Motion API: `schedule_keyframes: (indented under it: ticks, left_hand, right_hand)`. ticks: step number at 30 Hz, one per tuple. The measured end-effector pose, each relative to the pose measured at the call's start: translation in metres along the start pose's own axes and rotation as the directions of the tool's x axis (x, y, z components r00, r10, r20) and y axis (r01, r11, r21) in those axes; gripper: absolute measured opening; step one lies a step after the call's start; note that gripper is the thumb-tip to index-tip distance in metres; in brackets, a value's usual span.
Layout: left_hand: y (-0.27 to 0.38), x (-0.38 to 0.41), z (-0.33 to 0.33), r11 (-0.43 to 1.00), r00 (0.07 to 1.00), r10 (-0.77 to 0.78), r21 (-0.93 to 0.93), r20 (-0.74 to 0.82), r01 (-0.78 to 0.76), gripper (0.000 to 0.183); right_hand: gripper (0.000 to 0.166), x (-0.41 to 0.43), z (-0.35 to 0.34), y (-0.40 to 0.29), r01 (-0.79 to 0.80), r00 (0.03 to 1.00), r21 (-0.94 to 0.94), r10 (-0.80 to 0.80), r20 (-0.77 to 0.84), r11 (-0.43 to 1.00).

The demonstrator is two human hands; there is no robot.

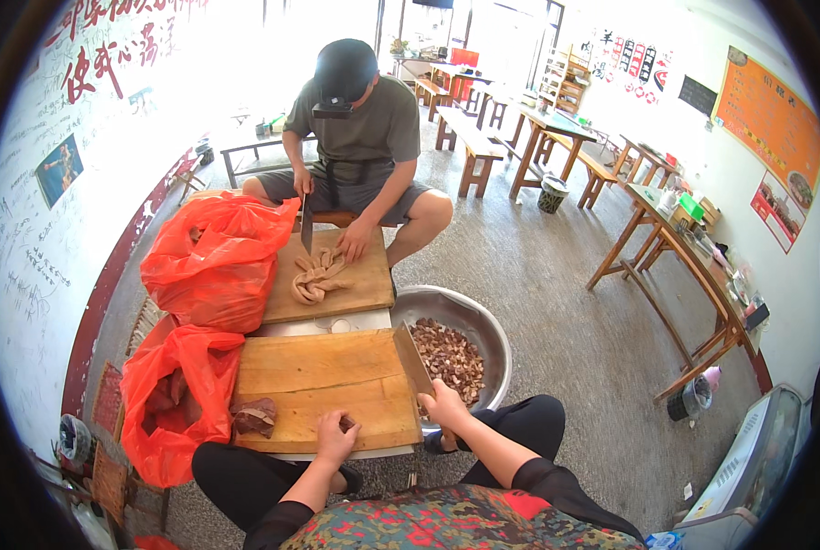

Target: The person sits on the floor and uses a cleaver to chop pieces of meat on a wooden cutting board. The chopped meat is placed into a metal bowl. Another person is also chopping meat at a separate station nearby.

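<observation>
In my right hand point(446, 407) is a cleaver point(412, 361). Its broad blade is at the right edge of a wooden cutting board point(321, 385), beside a large metal basin point(496, 330). Chopped meat pieces point(451, 354), brown and pale, cover the basin's bottom. My left hand point(336, 437) rests at the board's near edge, fingers around a small dark piece of meat point(347, 422). A bigger chunk of dark meat point(254, 417) lies at the board's left edge. Beside it, an open red plastic bag point(217, 371) contains more dark meat.
Across from me, a seated person point(362, 130) holds a knife point(306, 223) over pale strips of offal or meat point(321, 276) on a second cutting board point(375, 282). A fuller red bag point(211, 261) stands left of it. Wooden tables point(551, 124) and benches point(475, 155) stand farther back.
</observation>
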State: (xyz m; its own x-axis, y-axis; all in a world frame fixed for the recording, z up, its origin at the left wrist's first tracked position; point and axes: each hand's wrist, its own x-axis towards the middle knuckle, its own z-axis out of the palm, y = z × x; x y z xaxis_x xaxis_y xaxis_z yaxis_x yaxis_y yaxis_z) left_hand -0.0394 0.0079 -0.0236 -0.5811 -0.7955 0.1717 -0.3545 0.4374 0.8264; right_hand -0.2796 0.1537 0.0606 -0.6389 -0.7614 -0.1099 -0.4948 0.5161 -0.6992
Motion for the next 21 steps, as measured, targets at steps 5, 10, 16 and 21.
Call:
schedule_keyframes:
  ticks: [5, 10, 16, 21]
  left_hand:
    - [0.021, 0.019, 0.008, 0.981, 0.977, 0.156, -0.095, -0.149, -0.171, 0.036]
    - [-0.002, 0.005, 0.005, 0.96, 0.97, 0.242, 0.144, -0.008, -0.239, 0.038]
    - [0.008, -0.012, -0.003, 0.986, 0.982, 0.154, 0.082, -0.107, -0.146, 0.04]
    - [0.012, -0.002, 0.005, 0.98, 0.973, 0.2, 0.042, -0.116, -0.197, 0.028]
  right_hand:
    - [0.034, -0.03, -0.004, -0.017, 0.097, 0.991, 0.12, -0.107, 0.079, 0.988]
    - [0.029, -0.056, 0.019, -0.006, 0.154, 0.98, 0.029, -0.156, 0.124, 0.988]
    - [0.03, -0.078, 0.007, -0.021, 0.349, 0.926, -0.243, -0.293, 0.24, 0.905]
    - [0.026, -0.081, 0.007, -0.036, 0.471, 0.878, -0.4, -0.373, 0.3, 0.787]
